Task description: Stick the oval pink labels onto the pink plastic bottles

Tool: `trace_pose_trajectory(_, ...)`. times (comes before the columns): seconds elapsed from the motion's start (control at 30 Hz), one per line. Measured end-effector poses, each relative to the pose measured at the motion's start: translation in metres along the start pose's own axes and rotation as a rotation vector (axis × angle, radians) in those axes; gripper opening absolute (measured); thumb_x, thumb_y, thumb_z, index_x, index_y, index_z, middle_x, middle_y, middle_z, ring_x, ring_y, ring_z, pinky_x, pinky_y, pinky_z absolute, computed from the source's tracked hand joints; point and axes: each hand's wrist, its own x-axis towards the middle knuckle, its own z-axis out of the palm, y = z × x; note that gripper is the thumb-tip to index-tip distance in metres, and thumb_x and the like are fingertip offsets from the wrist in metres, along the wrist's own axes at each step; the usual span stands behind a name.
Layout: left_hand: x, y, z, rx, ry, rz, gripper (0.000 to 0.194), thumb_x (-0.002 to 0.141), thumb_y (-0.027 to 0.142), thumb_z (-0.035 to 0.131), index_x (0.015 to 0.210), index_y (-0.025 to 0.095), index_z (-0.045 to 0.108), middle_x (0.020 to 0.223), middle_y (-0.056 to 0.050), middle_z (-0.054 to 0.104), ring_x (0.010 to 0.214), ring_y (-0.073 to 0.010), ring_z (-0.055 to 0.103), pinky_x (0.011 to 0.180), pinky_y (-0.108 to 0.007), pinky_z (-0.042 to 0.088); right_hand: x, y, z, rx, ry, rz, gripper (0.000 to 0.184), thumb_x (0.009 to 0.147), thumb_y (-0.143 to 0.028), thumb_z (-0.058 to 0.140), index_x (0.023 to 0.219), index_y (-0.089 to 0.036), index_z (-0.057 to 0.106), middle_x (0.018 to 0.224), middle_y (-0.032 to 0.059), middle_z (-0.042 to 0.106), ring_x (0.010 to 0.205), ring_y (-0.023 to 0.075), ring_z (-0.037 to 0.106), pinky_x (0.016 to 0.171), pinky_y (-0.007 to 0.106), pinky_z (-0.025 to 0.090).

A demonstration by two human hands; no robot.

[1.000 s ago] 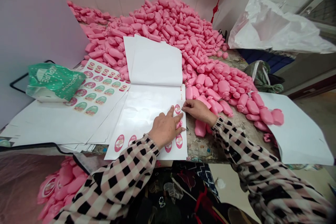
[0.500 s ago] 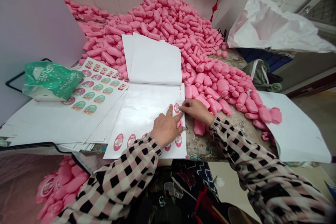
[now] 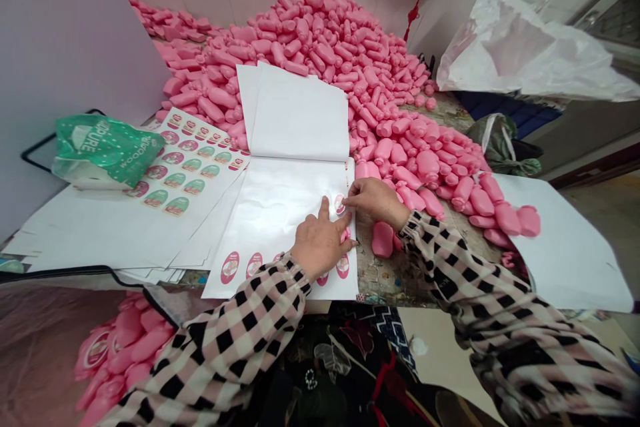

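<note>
Left of centre on the bench lies a white label sheet [image 3: 280,193] with oval pink-and-white labels, several of them along its lower edge. My left hand [image 3: 320,245] rests palm down on the sheet's right side, forefinger and middle finger stretched out. Between its thumb and forefinger shows a bit of a pink bottle [image 3: 345,234]; the hand covers the rest. My right hand [image 3: 376,202] comes in from the right, thumb and forefinger pinching the edge of an oval label [image 3: 340,204] near the sheet's right edge.
A big heap of pink bottles [image 3: 310,33] fills the back. More label sheets [image 3: 200,153] lie at left beneath a green plastic bag [image 3: 107,150]. Pink bottles fill a clear bag [image 3: 165,300] below the bench. White paper [image 3: 565,233] lies at right.
The whole view has shifted slightly. My right fingertips remain at the oval label, whose edge now looks a little lifted. My left hand keeps its place on the sheet.
</note>
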Motion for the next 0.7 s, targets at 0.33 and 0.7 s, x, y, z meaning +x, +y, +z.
trace_pose_trajectory(0.33,-0.005,-0.003,0.005,-0.026,0.094,0.076,0.055,0.081,0.055,0.049,0.132,0.034,0.046,0.149,-0.016,0.025,0.098,-0.034,0.057,0.079,-0.047,0.044,-0.025,0.003,-0.021,0.14,0.113,-0.084,0.025,0.07,-0.043,0.066,0.065,-0.019,0.06,0.064,-0.0003,0.061,0.057,0.0125,0.05,0.052,0.026,0.03)
trace_pose_trajectory(0.7,-0.04,-0.009,-0.03,-1.765,-0.034,-0.32,0.058,0.081,0.069,0.034,0.103,0.02,0.056,0.067,0.0,0.052,0.051,-0.011,0.049,0.049,-0.024,0.041,-0.109,-0.024,0.006,0.978,0.297,-0.161,0.022,0.076,-0.038,0.067,0.071,-0.018,0.058,0.066,-0.0031,0.054,0.059,0.0096,0.046,0.057,0.024,0.038)
